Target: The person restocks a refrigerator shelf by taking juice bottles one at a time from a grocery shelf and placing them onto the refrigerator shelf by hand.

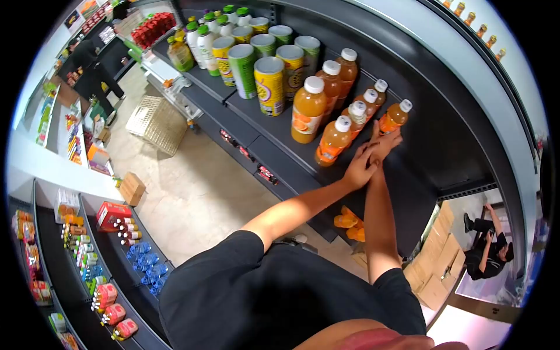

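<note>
At a dark store shelf point(408, 186), a person's right hand point(383, 146) is spreading its fingers low around the base of a small white-capped bottle of orange drink point(392, 118), though whether they are gripping it firmly cannot be told. The left hand point(360, 168) is crossing at the right wrist with fingers bent, perhaps steadying it; whether anything is lying inside that hand is not showing. Such a low hold is probably serving to control the base while leaving the cap and label clear. The bottle is standing on the shelf at the open end of the orange-drink group, its cap pointing up and its long axis leaning rightward in the view; lens curve or real tilt may be causing that slant. Just beside it, a row of small orange-drink bottles point(333, 144) is running front to back, next to larger orange-juice bottles point(308, 114). Farther along, yellow cans point(269, 87), green cans point(242, 71) and green-capped white bottles point(207, 51) are standing upright, seemingly grouped by kind for easy picking. Beyond the shelf, a woven basket point(153, 123) is sitting on the floor point(192, 175).
</note>
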Motion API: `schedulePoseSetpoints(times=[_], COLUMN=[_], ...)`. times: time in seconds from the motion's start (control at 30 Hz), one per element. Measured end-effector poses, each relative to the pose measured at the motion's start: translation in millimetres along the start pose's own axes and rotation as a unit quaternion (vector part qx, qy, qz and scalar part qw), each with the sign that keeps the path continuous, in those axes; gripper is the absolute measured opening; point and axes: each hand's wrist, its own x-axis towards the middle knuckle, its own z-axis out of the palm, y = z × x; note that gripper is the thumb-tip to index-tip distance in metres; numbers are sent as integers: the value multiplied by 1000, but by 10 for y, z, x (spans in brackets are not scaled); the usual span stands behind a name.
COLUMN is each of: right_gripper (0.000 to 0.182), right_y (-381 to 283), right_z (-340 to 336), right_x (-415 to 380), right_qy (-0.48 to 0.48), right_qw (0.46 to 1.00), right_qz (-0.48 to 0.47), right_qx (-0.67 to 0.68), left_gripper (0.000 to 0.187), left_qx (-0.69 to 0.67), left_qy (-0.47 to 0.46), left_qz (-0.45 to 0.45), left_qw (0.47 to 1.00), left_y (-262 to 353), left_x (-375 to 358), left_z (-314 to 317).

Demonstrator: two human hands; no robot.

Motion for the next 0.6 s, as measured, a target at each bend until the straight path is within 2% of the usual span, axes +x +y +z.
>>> schedulePoseSetpoints(times=[0.03, 0.07, 0.1, 0.17, 0.2, 0.27, 0.3, 0.33, 0.37, 0.4, 0.43, 0.47, 0.5, 0.53, 0.57, 0.6], right_gripper=[77, 84, 86, 92, 96, 107, 107, 105, 102, 98, 89, 81, 76, 71, 64, 58], right_y=[47, 110, 30, 134, 117, 117, 105, 76, 222, 365, 288, 226, 255, 149, 266, 315], right_z=[54, 93, 31, 50, 23, -124, -200, -285, -266, -263, -337, -493, -614, -723, -706, -740], right_x=[14, 13, -9, -45, -14, -91, -116, -179, -242, -317, -405, -478, -542, -607, -656, -711], right_qy=[2, -9, -30, -27, -29, -57, -48, -55, -33, -38, -30, -45, -62, -65, -40, -60], right_qw=[997, 994, 997, 999, 1000, 997, 997, 997, 999, 997, 982, 995, 997, 990, 992, 982], right_qz=[15, -15, 29, 5, 0, 0, -38, -10, -42, -13, 50, 39, 1, 35, 34, 16], right_qx=[-74, -108, -65, -25, 1, 57, 50, 53, 4, 68, 180, 86, 52, 118, 118, 177], left_gripper=[57, 53, 49, 42, 35, 27, 29, 32, 37, 43, 48, 45, 43, 40, 38, 34], left_qx=[16, 19, 23, 48, 52, 74, 103, 169, 214, 201, 287, 332, 375, 405, 422, 235], left_qy=[14, -10, -32, -119, -175, -249, -306, -345, -388, -320, -294, -235, -156, -73, 28, 153], left_qz=[34, 58, 86, 136, 101, 98, 50, -29, -178, -301, -516, -570, -594, -623, -646, -772], left_qw=[999, 998, 996, 982, 978, 961, 945, 923, 879, 876, 752, 714, 694, 665, 635, 571], left_y=[104, 259, 399, 377, 206, -202, -467, -667, -994, -1457, -1395, -1503, -1431, -1156, -765, -566], left_x=[-139, -306, -496, -1017, -1391, -2141, -2510, -2908, -3372, -4082, -4477, -5091, -5678, -6075, -6273, -6480], left_z=[-107, -255, -430, -808, -978, -1421, -1720, -2084, -2462, -2911, -3392, -3911, -4395, -4775, -5044, -5346])
